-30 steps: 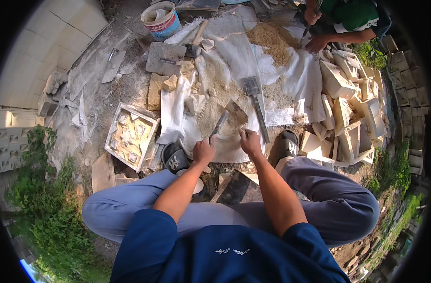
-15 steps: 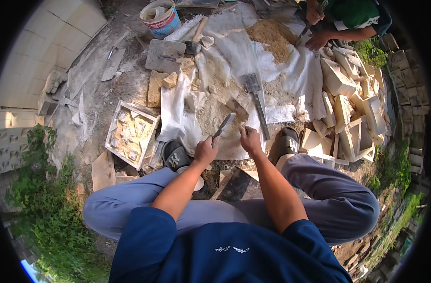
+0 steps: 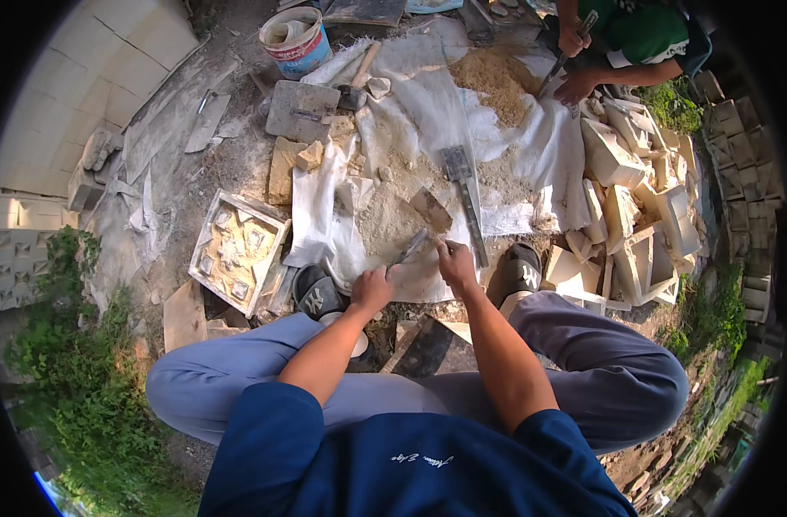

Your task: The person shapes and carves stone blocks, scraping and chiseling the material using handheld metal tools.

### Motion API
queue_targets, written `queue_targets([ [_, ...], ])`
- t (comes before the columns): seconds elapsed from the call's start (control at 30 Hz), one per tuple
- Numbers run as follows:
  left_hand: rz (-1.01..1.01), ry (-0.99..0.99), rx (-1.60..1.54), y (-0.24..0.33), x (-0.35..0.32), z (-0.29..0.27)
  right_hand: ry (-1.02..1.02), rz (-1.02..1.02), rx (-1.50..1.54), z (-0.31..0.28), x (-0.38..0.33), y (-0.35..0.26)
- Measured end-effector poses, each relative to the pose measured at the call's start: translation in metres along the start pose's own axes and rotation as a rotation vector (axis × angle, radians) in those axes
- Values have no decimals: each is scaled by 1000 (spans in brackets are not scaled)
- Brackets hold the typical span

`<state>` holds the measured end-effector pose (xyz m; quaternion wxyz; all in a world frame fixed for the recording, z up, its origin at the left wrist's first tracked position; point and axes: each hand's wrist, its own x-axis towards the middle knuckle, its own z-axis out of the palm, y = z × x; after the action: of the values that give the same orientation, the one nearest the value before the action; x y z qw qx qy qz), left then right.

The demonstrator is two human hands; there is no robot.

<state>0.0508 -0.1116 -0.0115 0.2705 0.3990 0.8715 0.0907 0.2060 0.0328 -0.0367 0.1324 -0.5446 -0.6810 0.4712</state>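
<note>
My left hand (image 3: 372, 291) is closed round a narrow flat-bladed tool (image 3: 410, 246), which looks like a small spatula and points away toward the right. A trowel (image 3: 431, 210) with a squarish blade is gripped in my right hand (image 3: 456, 265); its handle is mostly hidden by my fingers. Both blades are close together above a white sheet (image 3: 311, 220) strewn with pale sandy powder (image 3: 385, 226). Just right of the trowel lies a long tool with a dark rectangular head (image 3: 456, 162).
On the left sits a square mould (image 3: 236, 299) holding a patterned piece. A float (image 3: 300, 110), a hammer (image 3: 351, 96) and a bucket (image 3: 295, 39) lie beyond. Broken pale blocks (image 3: 622, 155) pile up at right. Another person's hand (image 3: 574, 40) holds a tool by brown sand (image 3: 494, 77).
My left hand has drawn slightly nearer to me, and its blade has turned and lowered so it shows narrower. My right hand has barely moved. The view has shifted slightly.
</note>
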Motion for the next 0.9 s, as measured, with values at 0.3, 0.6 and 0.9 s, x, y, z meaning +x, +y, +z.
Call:
queue_targets([
  [0.3,145,141,1,-3,-7,6,-10,-13,42,-3,5,1],
  [0.6,125,8,-28,6,4,-11,15,-7,49,-7,6,-2],
  [0.9,147,25,-157,4,6,-6,44,20,84,-5,3,-6],
])
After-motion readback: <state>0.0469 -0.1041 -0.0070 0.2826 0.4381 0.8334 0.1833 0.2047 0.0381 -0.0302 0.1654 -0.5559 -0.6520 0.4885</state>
